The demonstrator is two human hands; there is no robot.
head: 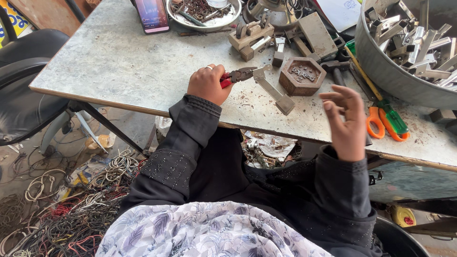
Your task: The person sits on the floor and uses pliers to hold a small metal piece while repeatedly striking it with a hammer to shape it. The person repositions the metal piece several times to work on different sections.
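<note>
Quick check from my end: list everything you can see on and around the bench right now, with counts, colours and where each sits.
pliers: one, red handles, held in left hand
metal bracket: one, grey, bench centre, at the pliers' tip
hexagonal block: one, brown, right of bracket
scissors: one, orange handles, bench right
screwdriver: one, green handle, across scissors
tub: one, grey, top right, full of metal pieces
phone: one, screen lit, top edge
dish: one, silver, holding small parts
wires: many, mixed colours, floor left
left hand: gripping pliers
right hand: raised, empty

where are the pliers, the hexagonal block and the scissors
pliers [240, 74], head view, on the dark jaws
hexagonal block [302, 76], head view, on its top face
scissors [376, 122], head view, on an orange handle loop
</note>
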